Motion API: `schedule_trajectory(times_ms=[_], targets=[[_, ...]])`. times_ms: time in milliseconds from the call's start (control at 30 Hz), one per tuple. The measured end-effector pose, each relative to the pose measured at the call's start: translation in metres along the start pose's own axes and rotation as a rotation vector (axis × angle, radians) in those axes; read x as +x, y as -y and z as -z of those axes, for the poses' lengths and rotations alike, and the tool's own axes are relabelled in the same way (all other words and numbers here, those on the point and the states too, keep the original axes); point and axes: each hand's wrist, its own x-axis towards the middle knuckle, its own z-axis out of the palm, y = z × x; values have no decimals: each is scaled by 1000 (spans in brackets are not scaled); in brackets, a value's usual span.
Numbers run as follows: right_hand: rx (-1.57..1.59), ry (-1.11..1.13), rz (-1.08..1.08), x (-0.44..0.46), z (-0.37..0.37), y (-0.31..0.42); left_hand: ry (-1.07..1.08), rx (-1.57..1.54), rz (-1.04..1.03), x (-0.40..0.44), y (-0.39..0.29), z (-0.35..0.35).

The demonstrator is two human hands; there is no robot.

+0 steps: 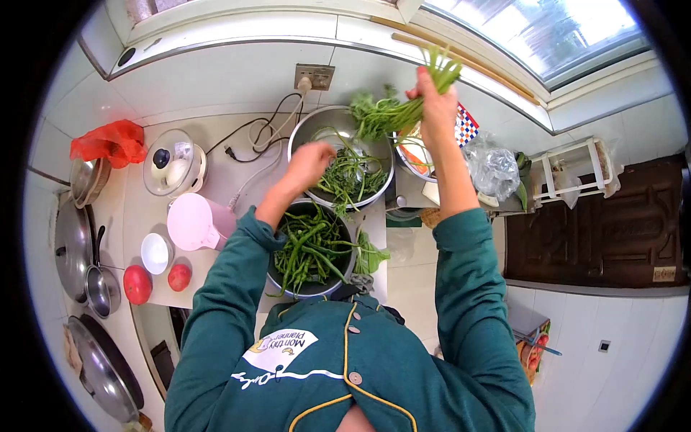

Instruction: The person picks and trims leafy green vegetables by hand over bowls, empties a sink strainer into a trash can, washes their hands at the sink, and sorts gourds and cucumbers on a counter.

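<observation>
At eleven o'clock, the left hand (pixel 311 165) slants over leafy greens (pixel 347 181) in a steel basin (pixel 308 128), fingers bent, their hold impossible to tell. Farther, at one o'clock, the outstretched right hand (pixel 436 108) tightly encircles a herb bunch (pixel 399 115), leaves toward eight.

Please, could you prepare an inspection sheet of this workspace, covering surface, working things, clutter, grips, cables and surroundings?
Surface: pale countertop, partly covered.
Working things: bunch of greens, raised; metal bowl with loose greens; dark pot of green peppers.
Clutter: pink jug, white bowl, red mesh bag, clear plastic bag.
Left grip: over the metal bowl; whether it holds anything, cannot tell.
Right grip: closed around the bunch's stems.
Cables: pale plug in wall socket; black plug lies unplugged on the countertop.
Surroundings: window ahead right; brown door at right.
</observation>
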Motion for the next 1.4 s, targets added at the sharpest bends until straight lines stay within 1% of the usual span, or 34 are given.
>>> schedule_trajectory(times_ms=[67,133,167,200,267,300,333,400,433,467,533,567,600,633,667,733,767,800,867,933,1000,1100,1167,1200,1267,1300,1333,1400], targets=[[122,22,18,5,6,8,165,148,-105,-11,10,-24],[158,2,9,5,5,13,197,242,-321,-20,4,-40],[195,-23,-3,3,5,15,174,293,-385,-24,1,-46],[193,-26,-2,2,7,13,176,291,-388,-21,1,-50],[131,-17,2,0,11,10,304,368,-341,-13,0,-57],[78,-23,-30,-2,13,11,247,275,-384,-8,2,-55],[80,-26,-28,-3,17,10,249,278,-387,-5,4,-52],[13,31,11,-4,25,4,8,-298,-88,1,6,-45],[-8,11,21,-5,26,1,-38,-270,-80,0,-6,-24],[-2,13,23,-6,29,-4,-51,-478,50,4,-1,-15],[-156,82,-75,-10,31,-13,-12,-903,123,5,-13,12],[-249,105,-110,-15,30,-16,-19,-900,123,4,-20,24],[-256,152,-141,-18,28,-23,-29,-984,117,3,-26,34],[-227,182,-172,-22,24,-31,-40,-1068,108,3,-30,41],[-198,212,-203,-25,21,-39,-47,-1066,104,3,-32,44],[-168,284,-214,-34,12,-41,3,-1162,93,4,-35,50],[-154,306,-244,-36,8,-42,53,-1173,99,3,-36,53],[-141,327,-275,-39,4,-42,53,-1173,96,2,-41,54],[-113,335,-267,-44,-1,-40,74,-1362,109,-2,-51,54],[-111,355,-313,-46,-3,-40,108,-1386,97,0,-48,51],[-120,370,-287,-46,-2,-41,144,-1413,87,1,-45,50],[-142,367,-259,-47,3,-40,93,-1398,95,-1,-44,50],[-185,359,-208,-49,4,-38,32,-1463,161,-2,-46,53],[-186,358,-209,-50,5,-36,33,-1465,161,-1,-44,53],[-235,306,-167,-52,9,-33,-45,-1442,181,3,-39,55],[-261,243,-129,-52,12,-30,-131,-1375,207,5,-37,55],[-242,195,-107,-49,18,-30,-180,-1195,219,8,-28,57],[-207,97,-30,-43,27,-19,-217,-992,236,12,-16,61]])
